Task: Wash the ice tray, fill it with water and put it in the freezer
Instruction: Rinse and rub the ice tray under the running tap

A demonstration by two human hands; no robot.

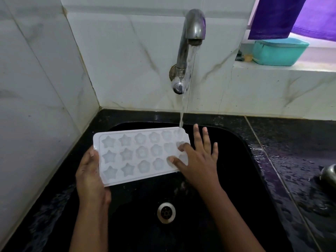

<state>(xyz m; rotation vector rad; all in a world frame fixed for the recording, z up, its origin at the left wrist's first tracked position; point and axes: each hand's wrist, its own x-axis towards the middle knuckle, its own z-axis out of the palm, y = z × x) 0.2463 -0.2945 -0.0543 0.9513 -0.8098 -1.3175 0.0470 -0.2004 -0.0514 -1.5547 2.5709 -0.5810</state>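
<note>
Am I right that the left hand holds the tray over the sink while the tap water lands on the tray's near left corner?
Not quite. In the head view the water lands on the far right corner of the tray, not the near left. The rest stands: the left hand holds the tray over the sink, under the tap.

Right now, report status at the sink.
Left hand grips ice tray; right hand open, fingers on it. Tap water hits far right corner. Nothing obstructing.
</note>
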